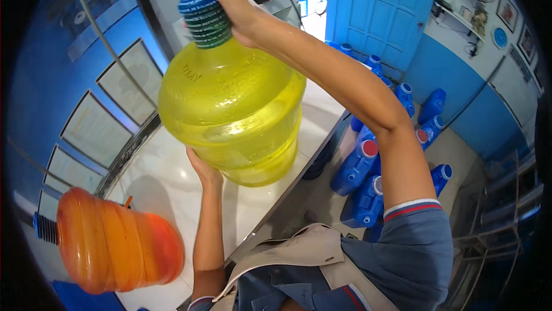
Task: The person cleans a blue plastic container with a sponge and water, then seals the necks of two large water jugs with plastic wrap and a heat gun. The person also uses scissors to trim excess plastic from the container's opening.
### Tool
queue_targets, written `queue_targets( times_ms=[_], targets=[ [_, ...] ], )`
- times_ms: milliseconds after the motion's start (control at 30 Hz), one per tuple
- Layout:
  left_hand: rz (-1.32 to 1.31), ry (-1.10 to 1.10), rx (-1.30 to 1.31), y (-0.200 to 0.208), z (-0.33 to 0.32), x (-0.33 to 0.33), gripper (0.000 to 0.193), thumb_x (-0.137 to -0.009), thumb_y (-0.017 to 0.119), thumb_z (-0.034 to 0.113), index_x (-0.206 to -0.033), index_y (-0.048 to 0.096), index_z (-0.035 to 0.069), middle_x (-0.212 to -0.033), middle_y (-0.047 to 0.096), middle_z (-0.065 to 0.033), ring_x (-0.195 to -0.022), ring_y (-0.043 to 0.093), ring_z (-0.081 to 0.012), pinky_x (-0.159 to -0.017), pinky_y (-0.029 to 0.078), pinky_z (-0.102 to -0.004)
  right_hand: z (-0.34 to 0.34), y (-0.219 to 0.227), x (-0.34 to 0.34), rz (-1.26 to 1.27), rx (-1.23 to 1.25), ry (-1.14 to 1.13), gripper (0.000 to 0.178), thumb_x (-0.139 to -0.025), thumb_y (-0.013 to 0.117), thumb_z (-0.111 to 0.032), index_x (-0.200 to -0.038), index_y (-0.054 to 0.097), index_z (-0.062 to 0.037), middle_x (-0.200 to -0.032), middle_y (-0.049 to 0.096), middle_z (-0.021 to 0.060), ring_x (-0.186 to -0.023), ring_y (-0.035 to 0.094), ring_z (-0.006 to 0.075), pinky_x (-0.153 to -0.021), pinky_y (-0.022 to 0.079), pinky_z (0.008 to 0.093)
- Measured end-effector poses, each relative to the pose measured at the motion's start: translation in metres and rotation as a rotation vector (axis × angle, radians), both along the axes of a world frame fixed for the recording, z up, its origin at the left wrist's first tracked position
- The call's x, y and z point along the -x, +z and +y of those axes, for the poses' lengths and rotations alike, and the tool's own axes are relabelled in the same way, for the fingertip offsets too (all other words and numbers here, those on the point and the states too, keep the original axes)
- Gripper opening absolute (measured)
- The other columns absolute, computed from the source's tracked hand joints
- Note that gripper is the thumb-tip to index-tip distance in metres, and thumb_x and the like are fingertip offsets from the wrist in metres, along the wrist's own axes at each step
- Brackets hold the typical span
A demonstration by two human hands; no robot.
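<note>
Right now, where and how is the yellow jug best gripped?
Probably by the narrow neck, from above with the right hand, since the body of the yellow jug is broad, rounded and smooth-looking. Steady it with the left hand low on the person's left side, where the body narrows below the bulge.

So the big water jug (230, 115) is a see-through lemony yellow, and its neck seal (207, 20) fades from blue to dark green with rows of white print, while the other jug (121, 247) is bright orange going reddish at the base. Surface (164, 164) is glossy white, door (374, 14) and slim jerrycans (355, 170) are super blue (some red caps (369, 149)), and the slate-blue sleeve (415, 224) has red-and-white striped trim next to a beige apron (313, 245).
</note>
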State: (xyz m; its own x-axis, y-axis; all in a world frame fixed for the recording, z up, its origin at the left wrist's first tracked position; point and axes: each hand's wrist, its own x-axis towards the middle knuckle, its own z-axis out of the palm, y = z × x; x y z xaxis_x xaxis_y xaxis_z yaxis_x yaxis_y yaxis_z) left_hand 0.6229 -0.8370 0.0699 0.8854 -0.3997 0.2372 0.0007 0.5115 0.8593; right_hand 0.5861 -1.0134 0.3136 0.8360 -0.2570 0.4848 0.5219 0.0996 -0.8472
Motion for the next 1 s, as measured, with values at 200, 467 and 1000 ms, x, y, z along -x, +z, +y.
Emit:
queue_targets(
  times_ms=[200, 467, 1000],
  targets=[
    [0.084, -0.150, 0.066, -0.015, -0.081, -0.066, 0.056, -0.097, 0.031, 0.044, -0.132, 0.033, 0.001, -0.132, 0.041, -0.0148, -0.123, 0.040, -0.0252, -0.104, 0.029, -0.0370, -0.041, -0.005, 0.038, -0.051, 0.159, -0.443, 0.030, -0.077, 0.067, -0.031, -0.078, 0.058, -0.0028, -0.069, 0.060, 0.0068, -0.058, 0.062, 0.0139, -0.056, 0.054, 0.0274],
    [-1.199, -0.086, -0.806, -0.076, -0.045, 0.039, 0.108, -0.071, 0.066, 0.057, -0.142, 0.006, 0.001, -0.146, 0.004, -0.0259, -0.135, 0.005, -0.0401, -0.109, 0.003, -0.0510, -0.067, -0.016, 0.044, 0.032, 0.448, -0.743, 0.093, -0.059, 0.083, -0.030, -0.123, 0.027, 0.0094, -0.098, 0.055, 0.0155, -0.097, 0.054, 0.0212, -0.085, 0.045, 0.0311],
    [-1.063, 0.003, -0.568, -0.082, -0.144, 0.055, 0.130, -0.064, 0.072, 0.060, -0.139, -0.022, 0.011, -0.140, -0.010, -0.0306, -0.131, 0.001, -0.0494, -0.103, 0.009, -0.0621, -0.161, -0.015, 0.059, -0.010, 0.335, -0.544, 0.069, -0.065, 0.080, -0.017, -0.117, 0.039, 0.0034, -0.095, 0.056, 0.0132, -0.088, 0.059, 0.0197, -0.078, 0.051, 0.0329]
  ],
)
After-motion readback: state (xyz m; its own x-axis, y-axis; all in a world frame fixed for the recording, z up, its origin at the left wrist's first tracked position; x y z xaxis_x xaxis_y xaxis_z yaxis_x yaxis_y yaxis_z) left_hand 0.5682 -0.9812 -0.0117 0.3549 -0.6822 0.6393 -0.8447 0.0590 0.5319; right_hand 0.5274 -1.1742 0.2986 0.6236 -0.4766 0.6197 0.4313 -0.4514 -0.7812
